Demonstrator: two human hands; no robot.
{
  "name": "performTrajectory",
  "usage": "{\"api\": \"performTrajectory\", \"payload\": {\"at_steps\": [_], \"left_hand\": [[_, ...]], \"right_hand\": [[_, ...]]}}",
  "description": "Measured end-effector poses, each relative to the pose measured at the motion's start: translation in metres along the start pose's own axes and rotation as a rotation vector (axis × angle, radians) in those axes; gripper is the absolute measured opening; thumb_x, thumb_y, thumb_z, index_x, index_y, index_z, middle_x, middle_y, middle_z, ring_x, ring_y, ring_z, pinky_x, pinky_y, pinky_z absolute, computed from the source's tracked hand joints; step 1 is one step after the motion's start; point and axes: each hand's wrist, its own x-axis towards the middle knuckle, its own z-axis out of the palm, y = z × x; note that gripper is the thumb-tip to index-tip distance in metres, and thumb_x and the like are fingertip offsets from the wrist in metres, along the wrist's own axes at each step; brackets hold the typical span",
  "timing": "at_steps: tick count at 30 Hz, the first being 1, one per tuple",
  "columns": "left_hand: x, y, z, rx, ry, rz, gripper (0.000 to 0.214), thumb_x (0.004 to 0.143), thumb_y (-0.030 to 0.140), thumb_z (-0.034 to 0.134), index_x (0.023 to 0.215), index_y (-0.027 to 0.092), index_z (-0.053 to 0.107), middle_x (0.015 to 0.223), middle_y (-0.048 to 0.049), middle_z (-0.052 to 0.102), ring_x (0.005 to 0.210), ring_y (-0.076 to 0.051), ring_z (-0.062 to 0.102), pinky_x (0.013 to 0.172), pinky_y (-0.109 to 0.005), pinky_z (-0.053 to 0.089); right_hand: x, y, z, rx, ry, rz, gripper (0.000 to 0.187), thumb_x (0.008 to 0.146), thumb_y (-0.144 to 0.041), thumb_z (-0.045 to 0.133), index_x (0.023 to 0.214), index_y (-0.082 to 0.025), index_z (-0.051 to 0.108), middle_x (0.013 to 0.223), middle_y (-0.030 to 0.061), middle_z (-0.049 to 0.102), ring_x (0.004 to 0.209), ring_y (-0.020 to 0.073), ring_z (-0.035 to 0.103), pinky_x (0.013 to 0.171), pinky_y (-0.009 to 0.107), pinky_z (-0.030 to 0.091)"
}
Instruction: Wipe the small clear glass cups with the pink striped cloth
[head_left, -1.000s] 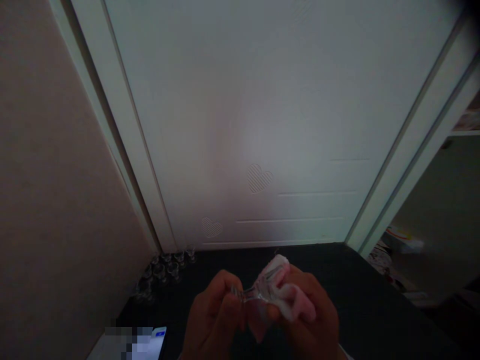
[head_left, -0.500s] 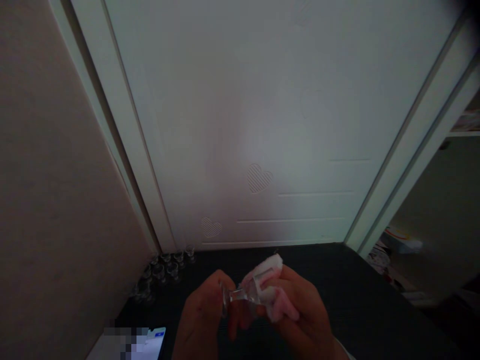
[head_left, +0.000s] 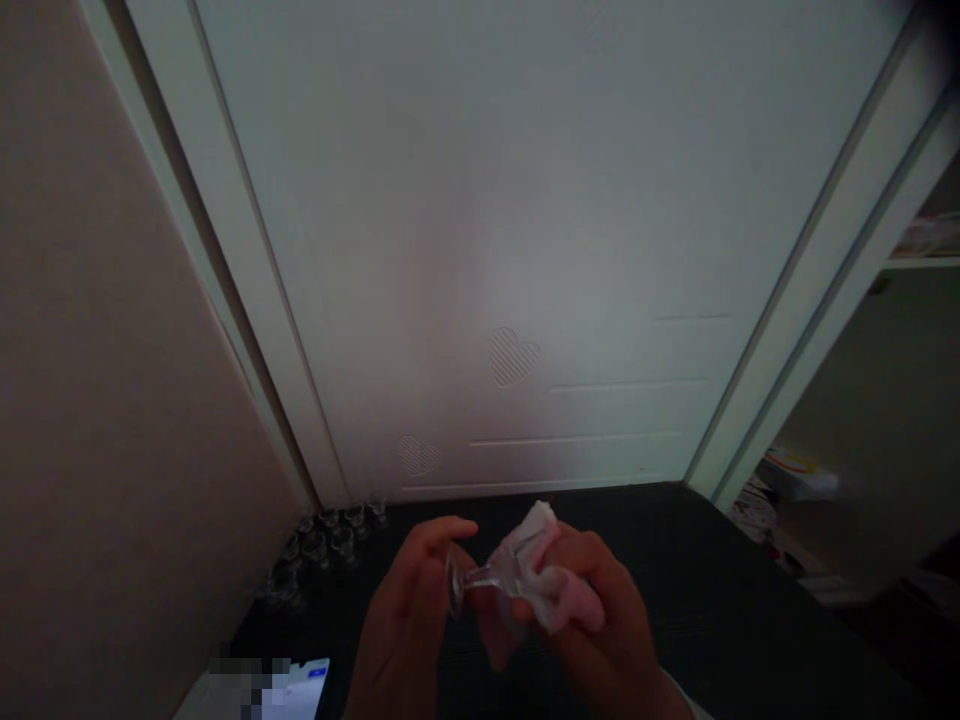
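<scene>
A small clear stemmed glass [head_left: 484, 577] lies on its side in the air between my hands, its round foot toward the left. My right hand [head_left: 600, 590] is closed around a pink and white cloth [head_left: 574, 600], which wraps the bowl of the glass. Part of the cloth hangs below the stem. My left hand [head_left: 412, 600] is beside the foot with its fingers loosened and the index finger stretched out to the right. Whether it still touches the foot is hard to make out in the dim light.
Several small clear glasses [head_left: 315, 548] stand on the dark tabletop [head_left: 720, 580] at the left, by the wall. A phone [head_left: 304, 690] with a lit screen lies at the front left. Behind the table rises a white panel [head_left: 480, 250] with heart patterns. Shelves with items are at the right.
My left hand has loosened from the foot of the glass, its index finger lifting and straightening. The cloth has shifted further around the bowl in my right hand.
</scene>
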Motion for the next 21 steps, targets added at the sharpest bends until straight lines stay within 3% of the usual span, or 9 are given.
{"api": "performTrajectory", "payload": {"at_steps": [3, 6, 13, 21], "left_hand": [[-0.005, 0.005, 0.002, -0.072, -0.007, 0.094, 0.045, 0.079, 0.063, 0.073, 0.105, 0.027, 0.075, 0.073, 0.0031, 0.073, 0.07, -0.016, 0.065, 0.073, -0.024, 0.05], [-0.007, 0.01, 0.003, -0.056, -0.028, 0.148, 0.036, 0.079, 0.054, 0.078, 0.107, 0.032, 0.077, 0.081, 0.0032, 0.076, 0.077, -0.017, 0.068, 0.08, -0.025, 0.052], [-0.003, 0.008, -0.005, 0.011, 0.008, 0.124, 0.035, 0.072, 0.054, 0.084, 0.098, 0.031, 0.082, 0.077, 0.0016, 0.077, 0.074, -0.017, 0.069, 0.076, -0.025, 0.053], [-0.003, 0.006, -0.007, 0.076, -0.032, 0.171, 0.031, 0.076, 0.055, 0.081, 0.099, 0.034, 0.081, 0.076, 0.0033, 0.076, 0.072, -0.015, 0.068, 0.074, -0.022, 0.051]], "right_hand": [[-0.001, -0.001, 0.003, 0.099, 0.051, 0.05, 0.023, 0.094, -0.036, 0.066, 0.077, -0.027, 0.053, 0.058, -0.0055, 0.065, 0.04, 0.0119, 0.055, 0.039, 0.022, 0.041], [0.0, -0.003, 0.002, 0.114, 0.022, 0.041, 0.021, 0.096, -0.035, 0.064, 0.078, -0.027, 0.055, 0.055, -0.0063, 0.064, 0.041, 0.0125, 0.056, 0.043, 0.024, 0.045], [0.002, -0.004, -0.004, 0.053, -0.097, 0.04, 0.032, 0.099, -0.038, 0.056, 0.071, -0.025, 0.063, 0.056, -0.0011, 0.066, 0.05, 0.0176, 0.064, 0.052, 0.03, 0.053], [0.0, -0.003, -0.009, 0.005, -0.03, 0.021, 0.023, 0.095, -0.036, 0.065, 0.076, -0.024, 0.066, 0.065, -0.0001, 0.07, 0.056, 0.0169, 0.066, 0.051, 0.027, 0.051]]}}
